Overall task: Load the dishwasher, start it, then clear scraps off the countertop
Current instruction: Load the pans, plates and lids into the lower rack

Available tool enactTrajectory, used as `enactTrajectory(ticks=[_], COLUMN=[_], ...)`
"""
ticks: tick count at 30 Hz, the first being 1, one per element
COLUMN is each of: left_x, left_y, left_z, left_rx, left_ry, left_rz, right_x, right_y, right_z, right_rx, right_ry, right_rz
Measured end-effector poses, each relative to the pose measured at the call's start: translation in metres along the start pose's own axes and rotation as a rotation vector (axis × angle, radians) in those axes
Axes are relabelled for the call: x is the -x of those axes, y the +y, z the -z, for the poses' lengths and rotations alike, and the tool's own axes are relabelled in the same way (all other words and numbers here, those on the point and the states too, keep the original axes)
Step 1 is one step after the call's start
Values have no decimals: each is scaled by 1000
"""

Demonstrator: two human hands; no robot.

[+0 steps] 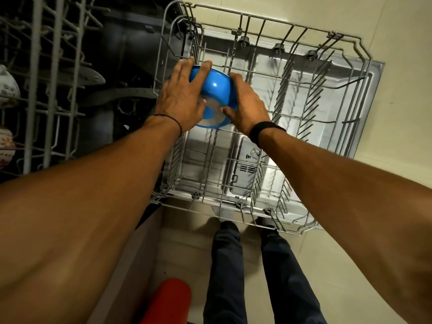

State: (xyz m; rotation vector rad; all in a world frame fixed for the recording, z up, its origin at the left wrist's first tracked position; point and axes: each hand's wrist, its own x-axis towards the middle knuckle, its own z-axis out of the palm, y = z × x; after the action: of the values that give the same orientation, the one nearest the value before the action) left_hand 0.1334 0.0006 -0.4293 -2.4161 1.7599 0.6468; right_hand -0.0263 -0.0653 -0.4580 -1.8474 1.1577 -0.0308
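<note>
A blue bowl (216,88) with a pale base is held tilted, bottom toward me, over the left part of the lower dishwasher rack (301,118). My left hand (181,97) grips its left side, fingers spread over the rim. My right hand (247,106) grips its right side, thumb on the base. The grey wire rack is pulled out over the open dishwasher door (346,101) and holds nothing else that I can see.
The upper rack (44,90) at the left holds patterned white cups (8,86). The dark dishwasher tub (126,73) with its spray arm lies between the racks. A red object (168,300) stands on the floor by my legs (224,272).
</note>
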Motion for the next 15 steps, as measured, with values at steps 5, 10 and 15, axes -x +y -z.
enactTrajectory(ticks=[5,10,15], left_x=[1,-2,-2], left_y=[-4,-1,3], left_z=[3,1,1], left_rx=[-19,-35,-72], left_ry=[-16,-16,-8], left_rz=[21,25,24], right_x=[-5,-5,-3], right_y=[-6,-2,-1], right_z=[-4,-2,0], right_rx=[8,16,37], right_ry=[-37,-63,-80], right_rz=[-13,-61,-67])
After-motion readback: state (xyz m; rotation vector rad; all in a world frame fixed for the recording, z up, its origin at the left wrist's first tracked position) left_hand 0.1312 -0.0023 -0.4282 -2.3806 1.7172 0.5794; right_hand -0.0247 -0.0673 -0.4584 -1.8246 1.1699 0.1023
